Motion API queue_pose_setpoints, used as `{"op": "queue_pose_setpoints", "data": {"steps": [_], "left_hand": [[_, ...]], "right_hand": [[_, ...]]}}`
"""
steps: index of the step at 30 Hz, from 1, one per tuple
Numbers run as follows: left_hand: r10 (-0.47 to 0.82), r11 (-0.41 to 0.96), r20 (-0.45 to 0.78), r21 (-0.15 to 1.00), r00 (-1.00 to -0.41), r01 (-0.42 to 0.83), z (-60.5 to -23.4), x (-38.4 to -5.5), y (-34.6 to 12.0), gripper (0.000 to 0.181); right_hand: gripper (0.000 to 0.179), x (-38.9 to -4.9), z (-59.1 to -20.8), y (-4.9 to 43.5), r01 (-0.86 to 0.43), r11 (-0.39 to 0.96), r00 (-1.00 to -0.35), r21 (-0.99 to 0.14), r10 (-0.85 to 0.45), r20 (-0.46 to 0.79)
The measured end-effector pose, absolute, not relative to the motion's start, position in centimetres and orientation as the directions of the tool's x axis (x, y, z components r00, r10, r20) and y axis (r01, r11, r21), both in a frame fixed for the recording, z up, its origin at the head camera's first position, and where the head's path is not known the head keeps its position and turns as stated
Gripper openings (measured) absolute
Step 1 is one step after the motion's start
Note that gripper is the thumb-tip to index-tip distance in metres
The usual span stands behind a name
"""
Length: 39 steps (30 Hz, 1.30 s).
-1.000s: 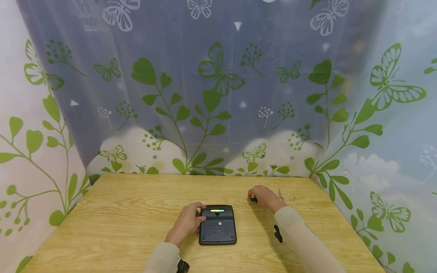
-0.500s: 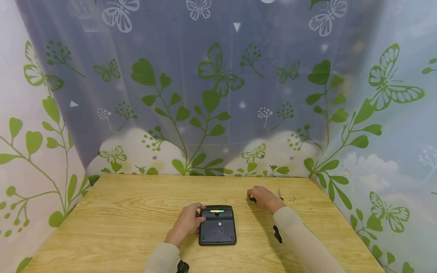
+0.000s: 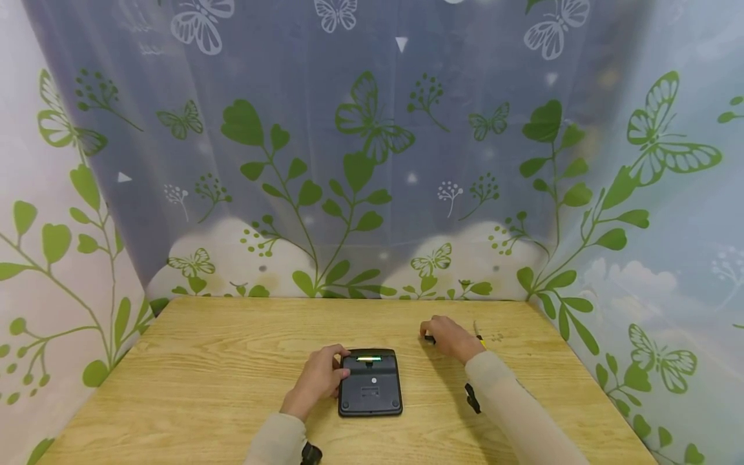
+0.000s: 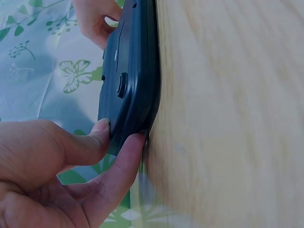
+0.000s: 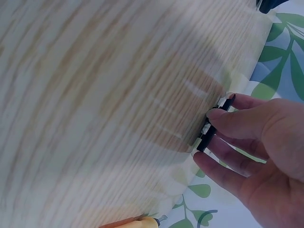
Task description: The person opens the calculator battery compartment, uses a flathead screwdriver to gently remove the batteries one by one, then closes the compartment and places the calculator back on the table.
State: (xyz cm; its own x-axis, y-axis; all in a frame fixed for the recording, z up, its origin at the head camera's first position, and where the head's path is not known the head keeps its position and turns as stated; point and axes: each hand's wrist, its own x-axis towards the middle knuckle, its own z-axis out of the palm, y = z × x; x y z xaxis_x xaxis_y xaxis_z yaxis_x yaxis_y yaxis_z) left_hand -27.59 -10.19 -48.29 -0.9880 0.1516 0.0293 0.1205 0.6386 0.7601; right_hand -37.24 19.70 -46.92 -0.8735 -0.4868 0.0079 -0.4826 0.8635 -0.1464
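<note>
A black calculator [image 3: 370, 397] lies face down on the wooden table, with a green and gold battery [image 3: 369, 358] in the open slot near its far edge. My left hand [image 3: 318, 374] pinches its far left corner; in the left wrist view the thumb is on the upturned back and a finger at the side edge. Farther right, my right hand [image 3: 449, 336] holds a small black battery cover [image 5: 205, 142] between thumb and fingers, close to the tabletop. The hand hides much of this cover in the head view.
Just beyond my right wrist lies a screwdriver [image 3: 482, 342] with a yellow and black handle. Several tiny pale pieces [image 3: 497, 337], too small to identify, lie beside it. A patterned curtain [image 3: 360, 194] hangs behind the table [image 3: 232, 361].
The right hand has shifted very slightly left with the battery cover. My left hand and the calculator stay in place.
</note>
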Motion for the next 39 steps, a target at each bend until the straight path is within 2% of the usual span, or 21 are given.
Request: {"op": "queue_pose_setpoints", "data": {"steps": [15, 19, 26, 39], "left_hand": [[0.168, 0.63, 0.054, 0.762, -0.984, 0.15, -48.5, -27.4, -10.2, 0.033], [0.172, 0.624, 0.059, 0.766, -0.983, 0.155, -48.6, -27.4, -10.2, 0.032], [0.157, 0.63, 0.051, 0.764, -0.986, 0.14, -48.4, -27.5, -10.3, 0.033], [0.159, 0.626, 0.057, 0.766, -0.986, 0.145, -48.3, -27.4, -10.4, 0.032]], "right_hand": [[0.036, -36.4, -46.3, 19.7, -0.47, 0.872, -0.878, -0.136, -0.478, -0.032], [0.04, -35.7, -45.6, 20.1, -0.406, 0.906, -0.909, -0.118, -0.414, -0.046], [0.037, -35.3, -44.4, 21.4, -0.251, 0.963, -0.964, -0.098, -0.258, -0.066], [0.012, -34.5, -44.6, 24.6, -0.038, 0.991, -0.997, -0.129, -0.045, -0.055]]}}
